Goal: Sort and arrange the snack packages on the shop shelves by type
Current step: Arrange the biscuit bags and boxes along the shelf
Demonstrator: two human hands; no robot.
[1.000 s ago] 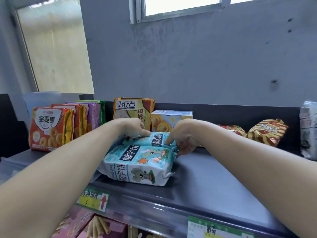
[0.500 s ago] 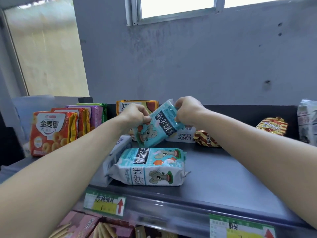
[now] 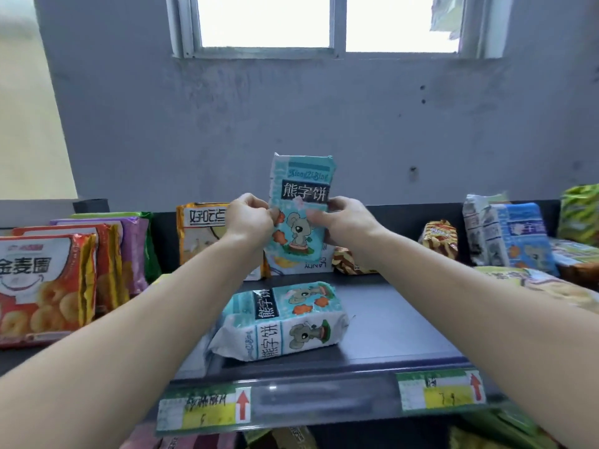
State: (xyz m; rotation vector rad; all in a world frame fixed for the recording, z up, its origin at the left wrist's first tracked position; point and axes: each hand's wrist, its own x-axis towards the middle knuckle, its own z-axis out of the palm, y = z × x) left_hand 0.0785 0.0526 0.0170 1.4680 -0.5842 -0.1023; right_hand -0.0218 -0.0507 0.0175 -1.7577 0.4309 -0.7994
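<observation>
A: What are the hands doing?

B: Both are clamped on one teal bear-biscuit packet [image 3: 299, 202], held upright above the shelf [image 3: 389, 319]. The left hand [image 3: 249, 222] pinches its left edge with fingers curled tight; the right hand [image 3: 346, 220] grips the right edge, thumb laid across the printed front just beside the cartoon bear.

A: How far open are the fingers?

B: Hardly at all — each hand is closed around its side of the packet, about halfway down its height. The packet's lower end hangs in front of a white box [image 3: 301, 262] standing at the back.

A: Is it touching anything else?

B: I cannot tell whether it brushes that box. It is clear of the shelf surface.

A: And the matching packs?

B: A second teal packet [image 3: 285, 322] lies on its side near the shelf's front edge, directly below the hands. More of the same print stand at the right, near a striped wrapper [image 3: 439, 238].

A: The left side?

B: Red ring-biscuit packs [image 3: 42, 280] stand in a row — behind them an orange pack [image 3: 202, 231], partly hidden by the left hand.
</observation>
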